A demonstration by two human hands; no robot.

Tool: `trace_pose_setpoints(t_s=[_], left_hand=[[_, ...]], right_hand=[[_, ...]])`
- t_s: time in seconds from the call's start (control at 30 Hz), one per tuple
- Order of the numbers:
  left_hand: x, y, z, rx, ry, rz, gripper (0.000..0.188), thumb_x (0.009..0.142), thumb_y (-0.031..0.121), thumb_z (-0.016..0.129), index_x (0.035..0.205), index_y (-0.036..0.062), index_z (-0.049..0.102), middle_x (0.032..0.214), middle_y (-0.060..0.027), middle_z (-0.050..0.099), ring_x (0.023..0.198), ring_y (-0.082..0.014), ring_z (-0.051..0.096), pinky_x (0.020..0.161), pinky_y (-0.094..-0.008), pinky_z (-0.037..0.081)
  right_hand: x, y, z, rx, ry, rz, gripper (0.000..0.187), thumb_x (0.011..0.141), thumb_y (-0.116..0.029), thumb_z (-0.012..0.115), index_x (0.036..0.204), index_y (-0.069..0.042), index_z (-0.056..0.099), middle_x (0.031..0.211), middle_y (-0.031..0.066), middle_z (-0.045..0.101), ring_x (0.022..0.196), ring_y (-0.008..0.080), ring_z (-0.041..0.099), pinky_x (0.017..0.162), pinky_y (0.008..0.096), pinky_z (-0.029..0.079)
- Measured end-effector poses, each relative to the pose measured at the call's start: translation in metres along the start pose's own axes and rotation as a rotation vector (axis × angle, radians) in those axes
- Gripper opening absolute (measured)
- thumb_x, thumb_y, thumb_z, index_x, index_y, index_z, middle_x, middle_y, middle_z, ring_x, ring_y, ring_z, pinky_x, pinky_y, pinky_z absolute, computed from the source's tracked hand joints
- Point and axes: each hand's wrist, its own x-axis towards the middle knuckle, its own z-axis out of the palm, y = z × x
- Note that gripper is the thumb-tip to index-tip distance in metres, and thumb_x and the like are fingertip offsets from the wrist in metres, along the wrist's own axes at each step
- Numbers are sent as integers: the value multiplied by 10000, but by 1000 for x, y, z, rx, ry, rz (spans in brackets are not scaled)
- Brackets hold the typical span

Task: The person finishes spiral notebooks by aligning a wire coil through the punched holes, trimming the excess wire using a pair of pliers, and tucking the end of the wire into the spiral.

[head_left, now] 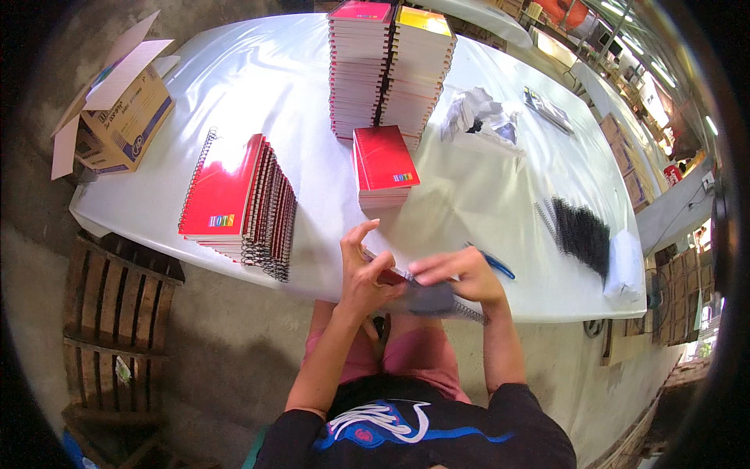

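At the table's near edge my left hand (365, 273) is closed on a notebook (430, 298), thumb and fingers gripping its left part with the index finger raised. The notebook is tilted; a dark grey face and a bit of red show. My right hand (461, 275) lies across its upper edge, fingers stretched out, touching it and slightly blurred. A dark spiral coil (472, 313) sticks out at the notebook's right end, below my right wrist. How far the coil runs along the edge is hidden. Just beyond my right hand lies a blue-handled tool (498, 263).
A short stack of red notebooks (385, 160) stands ahead, before two tall stacks (422, 74). Coil-bound red notebooks (223, 187) are piled left, near an open cardboard box (129, 121). Loose black coils (580, 234), a white roll (623, 266) and crumpled paper (480, 117) lie right.
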Motion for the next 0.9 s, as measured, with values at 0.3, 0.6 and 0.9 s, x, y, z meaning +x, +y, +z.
trace_pose_setpoints(t_s=[0.3, 0.6, 0.9], left_hand=[[-5, -5, 5, -204, 121, -140, 595, 407, 274, 921, 822, 88, 537, 1203, -130, 373, 863, -237, 475, 744, -361, 446], [-1, -15, 5, -351, 22, -294, 836, 388, 328, 935, 956, 75, 376, 1134, -148, 344, 1061, -261, 408, 838, -356, 415], [-3, -29, 13, -348, 17, -185, 944, 385, 386, 934, 1001, 57, 300, 997, -101, 299, 1071, -260, 358, 835, -333, 390]], right_hand=[[11, 30, 16, 215, 306, 145, 322, 670, 59, 587, 962, -3, 708, 1038, 176, 676, 975, 245, 654, 882, 332, 493], [25, 26, 11, 343, 218, 33, 413, 643, 92, 514, 1000, -14, 694, 1003, 152, 690, 935, 190, 658, 849, 287, 494], [53, 15, 18, -40, 146, 88, 348, 681, 94, 593, 972, -50, 718, 986, 136, 697, 934, 172, 659, 840, 285, 499]])
